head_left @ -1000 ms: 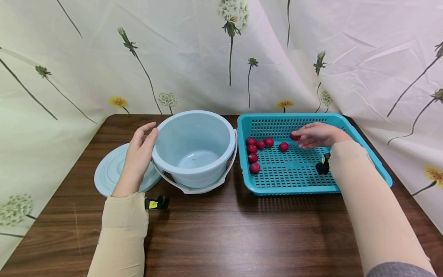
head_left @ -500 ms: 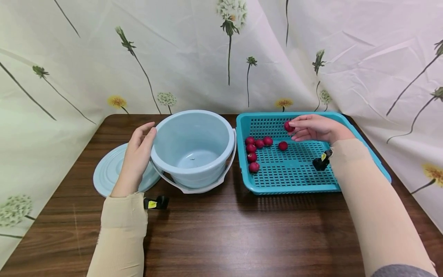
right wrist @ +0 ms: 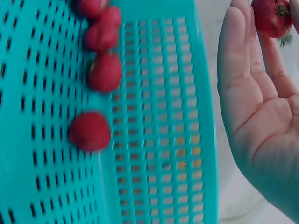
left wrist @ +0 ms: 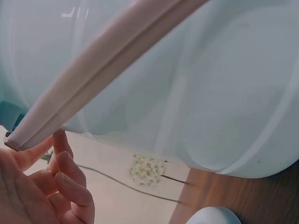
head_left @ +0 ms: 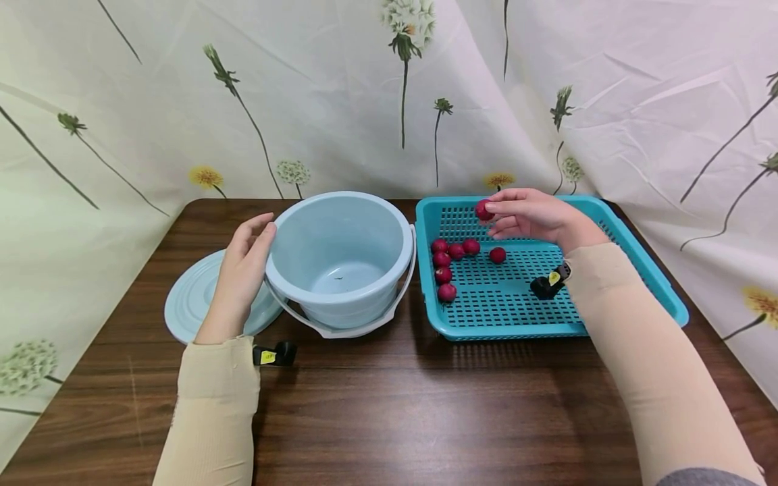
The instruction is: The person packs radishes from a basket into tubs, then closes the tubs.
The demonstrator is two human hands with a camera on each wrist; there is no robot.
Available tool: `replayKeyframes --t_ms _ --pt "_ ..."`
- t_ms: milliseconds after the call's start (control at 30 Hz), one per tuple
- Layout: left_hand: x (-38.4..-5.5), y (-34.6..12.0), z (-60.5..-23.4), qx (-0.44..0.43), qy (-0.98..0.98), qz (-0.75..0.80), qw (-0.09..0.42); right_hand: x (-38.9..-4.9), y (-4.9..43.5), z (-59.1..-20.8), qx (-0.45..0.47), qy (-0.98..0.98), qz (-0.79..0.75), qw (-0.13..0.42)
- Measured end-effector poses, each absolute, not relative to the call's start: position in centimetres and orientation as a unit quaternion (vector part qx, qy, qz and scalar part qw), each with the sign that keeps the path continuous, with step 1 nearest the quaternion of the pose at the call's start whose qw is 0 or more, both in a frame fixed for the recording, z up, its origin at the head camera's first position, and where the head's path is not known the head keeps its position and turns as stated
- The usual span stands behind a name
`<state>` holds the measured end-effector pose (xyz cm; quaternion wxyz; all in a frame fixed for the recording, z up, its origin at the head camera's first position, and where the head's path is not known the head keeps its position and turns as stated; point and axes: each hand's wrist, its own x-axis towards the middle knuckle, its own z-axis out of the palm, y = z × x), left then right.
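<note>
My right hand [head_left: 537, 214] pinches a red radish [head_left: 484, 210] between thumb and fingertips, above the back of the turquoise basket [head_left: 516, 331]. In the right wrist view, the held radish [right wrist: 272, 16] shows its stem end. Several more radishes [head_left: 446, 292] lie in the basket, mostly along its left side. My left hand [head_left: 241, 273] touches the left rim of a light blue bucket [head_left: 340, 287] with thumb and fingertips. In the left wrist view, the fingers of the left hand [left wrist: 51, 186] bend loosely by the bucket's outer wall, beneath its handle [left wrist: 93, 79]. The bucket stands upright, a small dark speck on its floor.
A round light blue lid [head_left: 188, 297] lies left of the bucket, partly behind the left hand. The bucket's pale handle hangs down at its front. Behind the wooden table [head_left: 389, 412] hangs a white cloth [head_left: 340, 88] printed with dandelions.
My right hand has lifted the radish from the basket's floor and carried it up and to the left. The left hand and bucket stay where they were.
</note>
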<state>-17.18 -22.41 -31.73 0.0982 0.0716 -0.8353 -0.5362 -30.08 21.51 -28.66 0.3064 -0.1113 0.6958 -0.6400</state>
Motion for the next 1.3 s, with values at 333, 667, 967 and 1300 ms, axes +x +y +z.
replayKeyframes --t_ms 333,667,967,1300 --pt "-16.9 -22.3 -31.7 0.068 -0.832 -0.541 0.105 -28.5 17.6 -27.6 -0.171 0.671 -0.644 0.326" --pt "-17.1 -22.7 -31.8 0.056 -0.826 -0.55 0.109 -26.4 13.6 -26.8 -0.205 0.683 -0.624 0.319" --pt "-17.2 -22.6 -32.0 0.045 -0.825 -0.554 0.107 -24.4 10.8 -26.1 -0.2 0.651 -0.66 0.317" --pt "-17.2 -22.8 -32.1 0.042 -0.822 -0.557 0.108 -23.6 7.5 -25.8 -0.195 0.658 -0.665 0.295"
